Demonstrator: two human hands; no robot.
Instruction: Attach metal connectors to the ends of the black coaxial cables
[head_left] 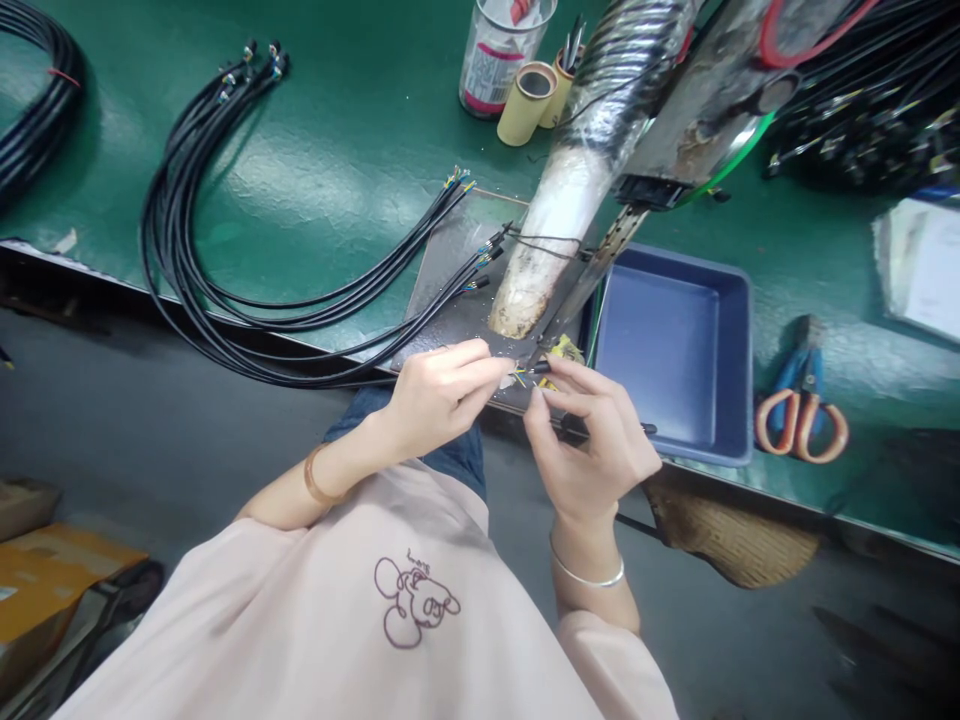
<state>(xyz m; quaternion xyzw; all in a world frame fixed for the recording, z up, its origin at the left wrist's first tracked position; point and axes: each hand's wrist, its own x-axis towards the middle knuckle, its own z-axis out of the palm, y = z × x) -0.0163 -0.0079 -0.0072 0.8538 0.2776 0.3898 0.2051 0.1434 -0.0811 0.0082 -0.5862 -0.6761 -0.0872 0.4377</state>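
My left hand point(439, 392) is closed in a pinch on the thin coloured wire ends point(517, 376) of a black cable, just below a foil-wrapped machine arm point(559, 215). My right hand point(589, 440) is closed around the black cable point(600, 428) and pinches near the same wire ends. Both hands meet at the front edge of a dark metal plate point(450, 270). A bundle of black cables point(225, 270) with stripped coloured ends loops across the green table to the left of my hands.
A blue tray point(679, 350) sits right of my hands. Orange-handled scissors point(802, 415) lie further right. A plastic jar point(499, 50) and cardboard tubes point(529, 100) stand at the back. More black cables point(862, 110) are piled at the back right, and a coil point(34, 100) lies far left.
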